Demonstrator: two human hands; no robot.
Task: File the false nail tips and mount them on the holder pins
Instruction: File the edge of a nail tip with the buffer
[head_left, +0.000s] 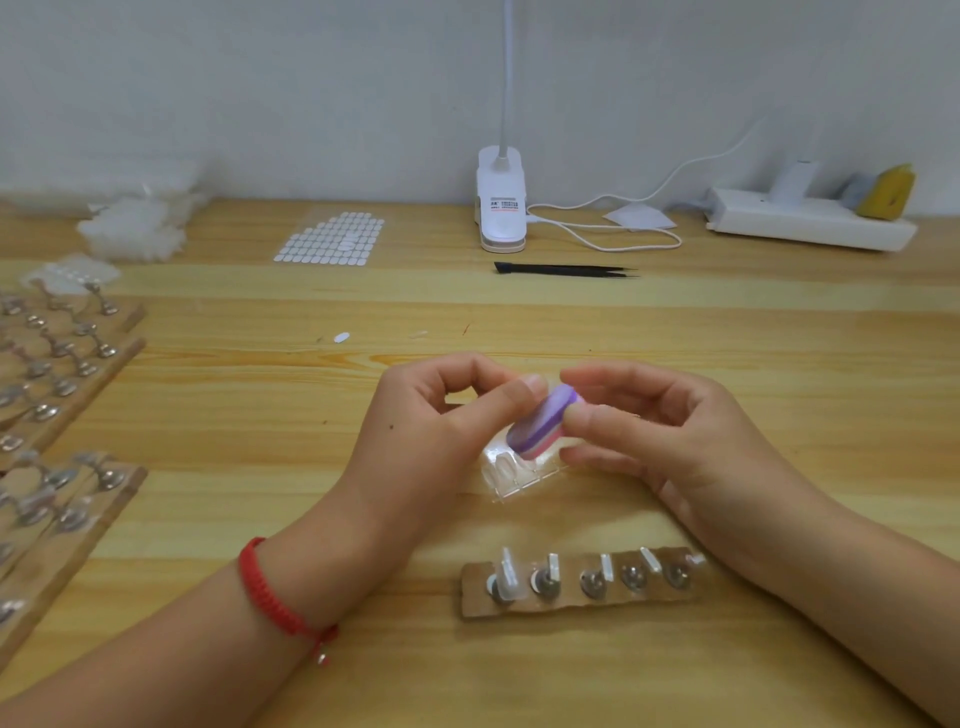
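- right hand (649, 431): its grip holds the purple file block (540, 426).
- left hand (441, 415): its grip is pinched narrow beside the block; holding what, cannot tell.
- nail tips (501, 465) in the clear tray (519, 486) under the hands look light and bendy; pinch their sides softly.

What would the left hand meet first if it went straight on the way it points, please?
The left hand would likely meet the purple filing block, which the right hand holds.

You're at a small nail-craft workbench: wooden table (208, 415), clip lamp (501, 208) at the back wall, sticker sheet (330, 238) left of the lamp, tweezers (563, 269) just in front of it, power strip (810, 221) to its right, pin racks (57, 364) far to its left.
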